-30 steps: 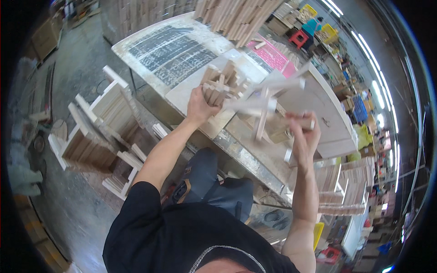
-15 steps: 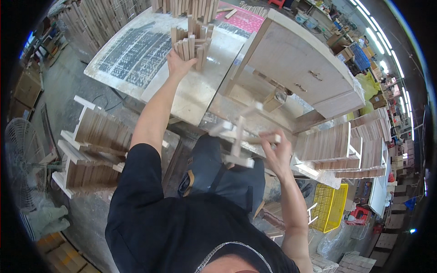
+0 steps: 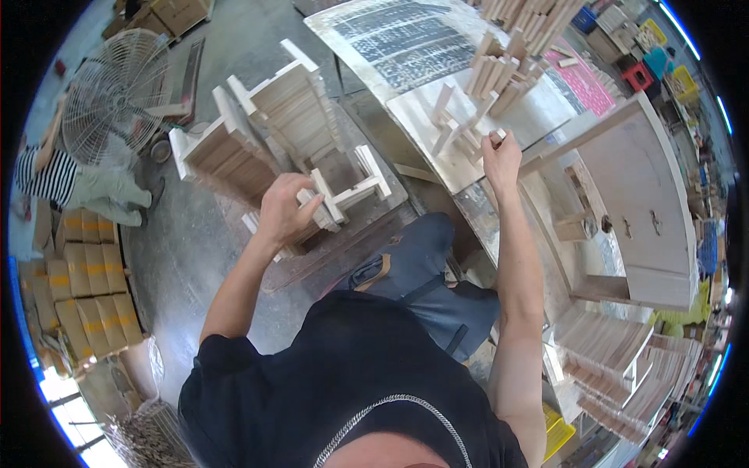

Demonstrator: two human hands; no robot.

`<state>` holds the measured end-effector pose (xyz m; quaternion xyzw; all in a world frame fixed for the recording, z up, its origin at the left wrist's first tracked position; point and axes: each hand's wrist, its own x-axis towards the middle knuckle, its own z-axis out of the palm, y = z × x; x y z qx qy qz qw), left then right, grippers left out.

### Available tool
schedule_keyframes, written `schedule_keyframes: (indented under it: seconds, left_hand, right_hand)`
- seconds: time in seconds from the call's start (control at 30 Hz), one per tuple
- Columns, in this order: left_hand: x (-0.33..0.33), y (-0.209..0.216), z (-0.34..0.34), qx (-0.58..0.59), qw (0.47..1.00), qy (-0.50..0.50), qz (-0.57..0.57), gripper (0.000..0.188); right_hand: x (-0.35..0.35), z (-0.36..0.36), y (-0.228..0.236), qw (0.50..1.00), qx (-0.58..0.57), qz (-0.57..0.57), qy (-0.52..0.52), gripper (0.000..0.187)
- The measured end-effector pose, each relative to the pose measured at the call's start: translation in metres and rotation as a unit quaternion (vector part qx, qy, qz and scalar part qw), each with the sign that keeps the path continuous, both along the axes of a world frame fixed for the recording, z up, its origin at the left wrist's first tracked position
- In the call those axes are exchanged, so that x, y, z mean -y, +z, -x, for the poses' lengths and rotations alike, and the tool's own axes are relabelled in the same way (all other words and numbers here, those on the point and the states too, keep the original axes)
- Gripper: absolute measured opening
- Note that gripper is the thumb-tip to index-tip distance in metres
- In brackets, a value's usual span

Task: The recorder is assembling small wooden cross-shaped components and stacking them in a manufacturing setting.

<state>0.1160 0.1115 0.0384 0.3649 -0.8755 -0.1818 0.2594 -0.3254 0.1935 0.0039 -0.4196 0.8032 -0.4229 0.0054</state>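
Observation:
My right hand (image 3: 502,161) is closed on one end of a light wooden H-shaped frame (image 3: 466,129), above the near part of the worktable. Just beyond the frame stands a cluster of short wooden sticks (image 3: 499,69). At the left, my left hand (image 3: 285,207) is at the near end of a row of similar frames, its fingers and thumb around the end bar of a wooden frame (image 3: 355,191). Part of that grip is hidden. The stacked frames (image 3: 292,109) run away behind it, with a second row (image 3: 226,164) beside them.
The worktable (image 3: 413,117) bears a dark patterned sheet. A large wooden panel (image 3: 636,203) rises at the right, above more stacked frames (image 3: 597,339). At the far left are a caged fan (image 3: 117,97), a person in a striped top (image 3: 55,168) and cartons (image 3: 90,269).
My view has turned left. My left hand has left the stick cluster for the stacked frames; my right hand has carried its frame from over my lap to the worktable.

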Motion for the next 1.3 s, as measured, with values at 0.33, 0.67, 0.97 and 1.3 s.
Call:
schedule_keyframes:
  seconds: [0.33, 0.67, 0.97, 1.3]
  left_hand:
    - [-0.003, -0.020, -0.064, 0.348, 0.935, 0.057, -0.019, 0.025]
    - [-0.025, -0.014, -0.078, 0.238, 0.969, 0.062, 0.017, 0.016]
    - [-0.079, 0.097, 0.052, -0.132, 0.885, -0.176, -0.411, 0.024]
    - [-0.084, 0.100, 0.106, -0.125, 0.703, -0.330, -0.617, 0.032]
  right_hand:
    - [-0.056, -0.027, 0.024, 0.998, -0.023, -0.059, -0.009, 0.063]
    - [-0.267, -0.095, 0.072, 0.995, 0.038, -0.083, -0.049, 0.049]
    - [-0.404, -0.138, 0.176, 0.954, -0.225, -0.003, -0.200, 0.039]
    - [-0.546, -0.044, 0.276, 0.868, -0.297, -0.198, -0.346, 0.031]
